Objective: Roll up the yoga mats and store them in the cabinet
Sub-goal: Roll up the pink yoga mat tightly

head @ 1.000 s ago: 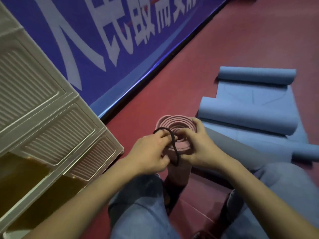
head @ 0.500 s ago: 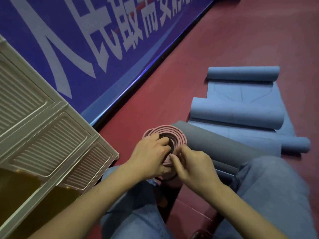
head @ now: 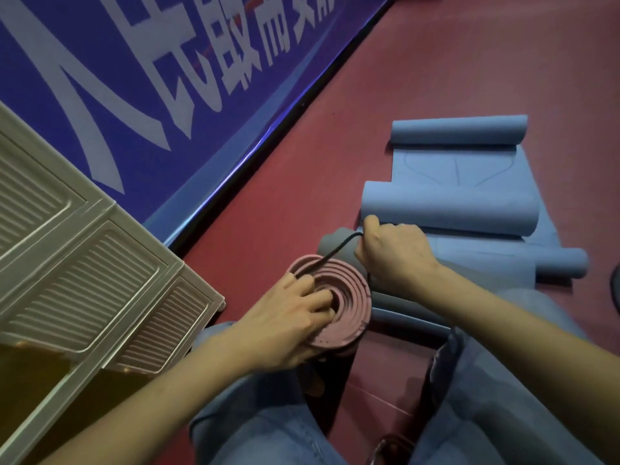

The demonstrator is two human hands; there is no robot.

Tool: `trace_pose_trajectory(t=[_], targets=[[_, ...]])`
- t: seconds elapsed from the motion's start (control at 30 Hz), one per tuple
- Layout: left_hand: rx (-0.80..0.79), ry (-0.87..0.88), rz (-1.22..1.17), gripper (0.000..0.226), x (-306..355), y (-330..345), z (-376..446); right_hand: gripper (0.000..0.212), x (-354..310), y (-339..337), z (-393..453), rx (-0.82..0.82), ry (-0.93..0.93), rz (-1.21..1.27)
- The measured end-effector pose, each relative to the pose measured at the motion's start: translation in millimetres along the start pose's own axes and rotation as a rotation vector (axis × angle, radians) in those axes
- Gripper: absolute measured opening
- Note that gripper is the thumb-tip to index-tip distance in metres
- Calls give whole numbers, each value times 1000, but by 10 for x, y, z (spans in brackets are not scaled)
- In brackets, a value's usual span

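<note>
Pink mat (head: pixel 349 307): matt foam, pitted. Blue mats (head: pixel 449 206): smooth, matt. Cabinet (head: pixel 84 263): ribbed cream plastic, slight sheen; banner (head: pixel 134 78): glossy vinyl.

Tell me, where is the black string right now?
In the head view, just right of centre, the black string runs taut from the right hand, which pinches it, down to the pink rolled mat that the left hand holds.
</note>
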State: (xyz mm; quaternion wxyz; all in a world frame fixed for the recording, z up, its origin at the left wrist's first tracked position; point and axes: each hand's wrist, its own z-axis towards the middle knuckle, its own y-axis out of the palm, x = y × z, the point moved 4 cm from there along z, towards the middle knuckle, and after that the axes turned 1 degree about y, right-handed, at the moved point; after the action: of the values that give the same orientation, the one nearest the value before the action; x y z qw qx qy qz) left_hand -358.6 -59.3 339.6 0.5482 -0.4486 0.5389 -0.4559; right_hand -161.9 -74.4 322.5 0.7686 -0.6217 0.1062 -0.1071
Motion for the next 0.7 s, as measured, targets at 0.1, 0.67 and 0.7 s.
trace_pose_trajectory(t=[0.1, 0.67, 0.7], targets=[[-10, 44, 18, 38, 158, 34, 14, 20, -127, 223, 78, -330, -36, 70], [472, -918, -549, 56, -500, -61, -72, 32, 10, 1119, -32, -593, 42, 545], [354, -963, -502, 55, -595, -33, -78, 36, -2, 1123, -34, -603, 35, 548]])
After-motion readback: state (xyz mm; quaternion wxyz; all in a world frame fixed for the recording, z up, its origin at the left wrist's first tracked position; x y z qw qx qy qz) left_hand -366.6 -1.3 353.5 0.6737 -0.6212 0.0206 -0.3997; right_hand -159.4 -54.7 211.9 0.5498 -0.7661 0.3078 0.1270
